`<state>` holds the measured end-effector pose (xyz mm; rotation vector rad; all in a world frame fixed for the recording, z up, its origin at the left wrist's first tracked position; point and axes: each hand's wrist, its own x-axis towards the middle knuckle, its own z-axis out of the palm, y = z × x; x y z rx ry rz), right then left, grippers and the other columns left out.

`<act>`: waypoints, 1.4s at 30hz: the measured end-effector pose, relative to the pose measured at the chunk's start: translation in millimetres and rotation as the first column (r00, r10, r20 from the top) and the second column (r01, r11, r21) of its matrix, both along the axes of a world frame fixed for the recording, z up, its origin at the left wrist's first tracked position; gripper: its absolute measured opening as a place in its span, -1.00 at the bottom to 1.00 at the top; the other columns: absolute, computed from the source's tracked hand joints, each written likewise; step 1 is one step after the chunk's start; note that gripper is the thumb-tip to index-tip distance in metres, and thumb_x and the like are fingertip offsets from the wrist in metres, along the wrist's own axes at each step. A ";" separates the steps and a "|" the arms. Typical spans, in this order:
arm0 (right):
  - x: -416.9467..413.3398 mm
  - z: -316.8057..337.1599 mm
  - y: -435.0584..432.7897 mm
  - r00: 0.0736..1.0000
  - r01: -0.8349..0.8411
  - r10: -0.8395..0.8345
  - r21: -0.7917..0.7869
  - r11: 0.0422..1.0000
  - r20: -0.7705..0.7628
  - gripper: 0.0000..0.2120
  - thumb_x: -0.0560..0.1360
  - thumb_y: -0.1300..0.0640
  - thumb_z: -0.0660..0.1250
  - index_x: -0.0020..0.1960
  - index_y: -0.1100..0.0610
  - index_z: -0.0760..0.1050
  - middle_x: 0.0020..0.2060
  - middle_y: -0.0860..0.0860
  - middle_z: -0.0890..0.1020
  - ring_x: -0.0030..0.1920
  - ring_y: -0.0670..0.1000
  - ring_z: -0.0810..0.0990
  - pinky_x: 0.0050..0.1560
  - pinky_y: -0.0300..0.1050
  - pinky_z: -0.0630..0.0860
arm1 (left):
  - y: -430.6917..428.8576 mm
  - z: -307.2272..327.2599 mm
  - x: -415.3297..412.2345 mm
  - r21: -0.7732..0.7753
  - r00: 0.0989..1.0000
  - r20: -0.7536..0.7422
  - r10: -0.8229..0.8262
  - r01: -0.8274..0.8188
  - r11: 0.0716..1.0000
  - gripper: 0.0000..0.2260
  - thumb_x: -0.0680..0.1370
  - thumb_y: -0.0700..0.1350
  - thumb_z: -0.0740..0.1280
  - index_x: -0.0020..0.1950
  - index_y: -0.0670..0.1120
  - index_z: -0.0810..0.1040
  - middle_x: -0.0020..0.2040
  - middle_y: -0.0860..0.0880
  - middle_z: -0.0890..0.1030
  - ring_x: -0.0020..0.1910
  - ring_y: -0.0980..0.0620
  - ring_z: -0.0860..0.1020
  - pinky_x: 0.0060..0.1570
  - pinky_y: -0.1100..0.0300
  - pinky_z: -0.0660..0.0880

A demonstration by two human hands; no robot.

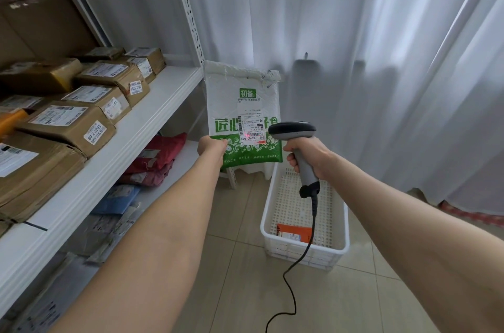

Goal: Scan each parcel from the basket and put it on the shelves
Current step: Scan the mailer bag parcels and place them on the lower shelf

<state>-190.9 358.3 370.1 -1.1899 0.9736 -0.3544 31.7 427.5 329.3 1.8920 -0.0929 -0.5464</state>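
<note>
Shelves [152,103]: left of the frame, white boards. Cardboard boxes [68,125] sit in rows on the middle one with their labels facing up and out, probably so they can be read from the aisle.
Lower shelf: red bags [158,158] and flatter packets lie piled there. Those at lower left are blurred and cut off by the arm.
Left hand [211,148]: centre of the frame, pinching the lower left corner of the parcel [240,103], which keeps the print uncovered.
Parcel: a white and green mailer held upright in the air beside the shelf post, its face turned toward the scanner.
Label [252,128]: low on the parcel, with a faint reddish spot on it. The print is too small to read.
Right hand [308,158]: right of centre, wrapped round the grip of the scanner [293,132], whose head points at the label. I judge the scan to be under way.
Basket [305,255]: on the floor at lower centre right, holding one orange parcel [294,233], which the cable [300,264] partly crosses.
Hidden: the trigger finger, the parcel's back, and what stands behind the curtain [354,32].
</note>
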 end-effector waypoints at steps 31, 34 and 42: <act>29.7 -16.2 5.7 0.982 0.141 -0.161 0.191 0.971 0.095 -0.86 0.45 0.30 0.41 -0.05 0.26 0.46 -0.35 0.14 0.50 -0.42 0.04 0.47 -0.34 -0.09 0.48 | 23.4 -4.4 3.5 -0.029 0.985 -0.173 -0.024 0.019 0.999 -0.81 0.49 -0.30 0.40 0.09 -0.19 0.55 0.09 -0.18 0.63 0.00 -0.15 0.63 0.01 -0.06 0.59; 39.4 -27.6 7.4 0.985 0.160 -0.169 0.179 0.971 0.036 -0.81 0.43 0.25 0.45 -0.02 0.21 0.47 -0.21 0.13 0.52 -0.29 0.06 0.53 -0.24 -0.04 0.56 | 36.0 -16.0 5.1 -0.039 0.963 -0.271 -0.008 -0.002 0.999 -0.78 0.52 -0.30 0.37 0.17 -0.24 0.53 0.12 -0.21 0.62 0.04 -0.16 0.62 0.06 -0.10 0.57; 84.2 -54.4 15.1 0.982 0.180 -0.175 0.066 0.982 -0.069 -0.86 0.42 0.26 0.47 -0.14 0.14 0.50 -0.10 0.14 0.57 -0.14 0.13 0.56 0.06 0.09 0.53 | 72.2 -39.8 36.6 0.279 0.982 -0.091 -0.164 0.183 0.943 -0.76 0.55 -0.34 0.24 0.21 -0.26 0.52 0.17 -0.20 0.58 0.07 -0.15 0.57 0.02 0.10 0.51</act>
